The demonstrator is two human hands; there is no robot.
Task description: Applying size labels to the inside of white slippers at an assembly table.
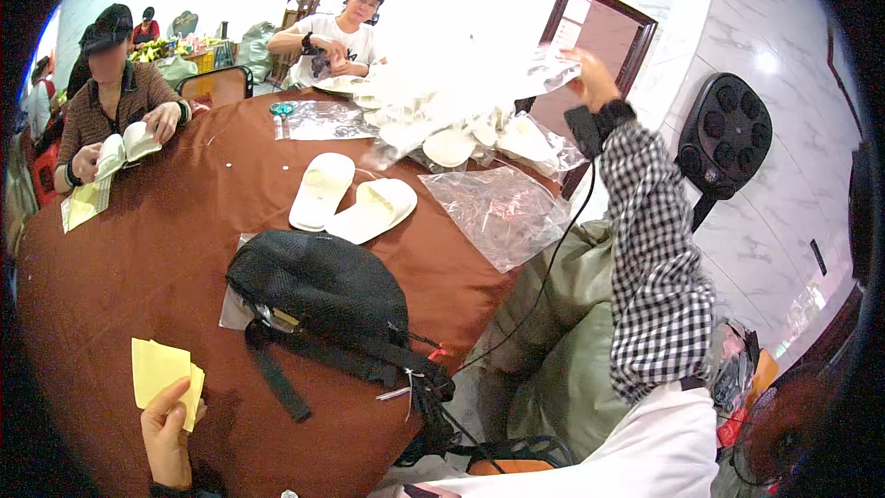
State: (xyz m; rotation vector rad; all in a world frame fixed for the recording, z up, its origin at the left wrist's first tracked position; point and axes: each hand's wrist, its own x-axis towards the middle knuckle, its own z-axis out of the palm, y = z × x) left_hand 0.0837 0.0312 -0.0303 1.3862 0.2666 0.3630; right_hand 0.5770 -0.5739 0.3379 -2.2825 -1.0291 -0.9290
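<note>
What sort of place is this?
Probably a small slipper-packing workshop: a heap of cream slippers in clear plastic, a flat clear plastic bag near it, and a co-worker at the brown-covered table holding cream slippers.

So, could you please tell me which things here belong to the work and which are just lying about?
Likely the work:
- yellow papers in the left hand
- clear plastic at the right hand
- white slippers

Apparently lying about:
- black backpack
- teal-handled scissors
</note>
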